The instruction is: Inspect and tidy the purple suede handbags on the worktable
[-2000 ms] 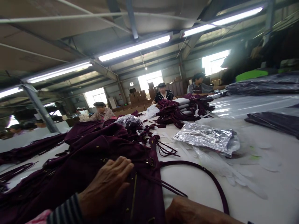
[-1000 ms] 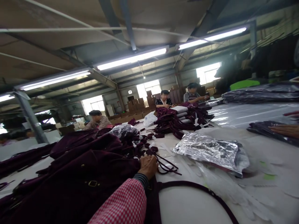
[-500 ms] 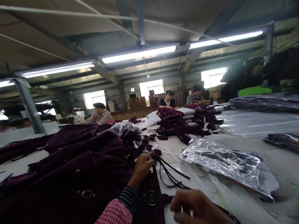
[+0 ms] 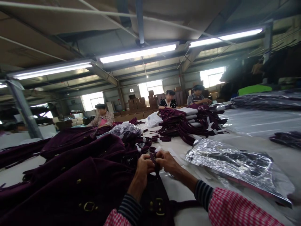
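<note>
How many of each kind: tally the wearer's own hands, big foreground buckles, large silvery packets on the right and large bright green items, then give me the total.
Own hands, left hand and right hand: 2
Foreground buckles: 2
Large silvery packet: 1
Large bright green item: 1
Total: 6

Cloth (image 4: 101, 188) and strap (image 4: 154, 161) are deep purple, the buckle (image 4: 159, 206) gold-toned. Both sleeves (image 4: 235, 207) show red-and-white checks — their cuffs (image 4: 204, 194) dark with pale stripes. The packet (image 4: 230, 163) is silver, the tabletop (image 4: 184, 217) white, a rounded object (image 4: 255, 90) bright green; a co-worker's top (image 4: 173, 104) black with white dots.
</note>
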Demonstrator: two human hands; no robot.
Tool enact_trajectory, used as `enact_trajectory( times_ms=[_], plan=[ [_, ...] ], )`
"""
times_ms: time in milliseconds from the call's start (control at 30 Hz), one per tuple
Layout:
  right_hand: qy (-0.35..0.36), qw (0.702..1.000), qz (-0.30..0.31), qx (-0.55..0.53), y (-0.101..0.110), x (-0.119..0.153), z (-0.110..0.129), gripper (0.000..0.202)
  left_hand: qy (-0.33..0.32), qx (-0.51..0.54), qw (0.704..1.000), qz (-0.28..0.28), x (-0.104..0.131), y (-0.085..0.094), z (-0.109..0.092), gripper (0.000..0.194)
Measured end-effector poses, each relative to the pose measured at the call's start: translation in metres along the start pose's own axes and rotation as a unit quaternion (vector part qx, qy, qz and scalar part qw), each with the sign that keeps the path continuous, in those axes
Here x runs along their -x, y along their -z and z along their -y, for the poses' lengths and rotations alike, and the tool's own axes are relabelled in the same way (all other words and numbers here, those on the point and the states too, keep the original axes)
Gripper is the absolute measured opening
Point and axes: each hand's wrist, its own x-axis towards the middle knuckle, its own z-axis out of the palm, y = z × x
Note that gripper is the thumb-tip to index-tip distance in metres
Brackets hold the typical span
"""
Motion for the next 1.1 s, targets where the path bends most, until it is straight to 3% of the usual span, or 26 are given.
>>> enact_trajectory(
  times_ms=[100,200,267,433,667,733,933,1100],
  plan=[
    [0.007,1.000,0.024,-0.017,0.005,0.000,-0.005,0.029,0.011,0.021,1.000,-0.006,0.000,-0.004,-0.001,0.046],
    [0.035,0.999,0.026,-0.008,0.006,0.003,-0.007,0.034,0.010,0.017,1.000,-0.007,-0.001,-0.008,0.000,0.035],
    [0.062,0.998,-0.002,0.025,0.005,0.006,-0.006,0.034,-0.004,0.008,1.000,-0.016,-0.002,-0.011,0.003,0.035],
    [0.093,0.980,-0.102,0.143,0.005,0.014,0.010,0.036,-0.078,-0.018,0.996,-0.046,-0.003,-0.016,0.005,0.059],
    [0.119,0.957,-0.156,0.215,0.001,0.014,0.023,0.034,-0.153,-0.068,0.983,-0.069,-0.001,-0.020,0.000,0.056],
    [0.141,0.951,-0.147,0.232,0.002,0.013,0.024,0.036,-0.168,-0.078,0.980,-0.070,0.000,-0.020,-0.002,0.056],
    [0.150,0.947,-0.092,0.270,0.016,0.014,0.022,0.018,-0.192,-0.114,0.972,-0.072,0.004,-0.022,-0.009,0.050],
    [0.155,0.947,0.010,0.280,0.033,0.025,0.030,0.020,-0.185,-0.143,0.966,-0.111,0.000,-0.018,-0.009,0.043]
  ],
)
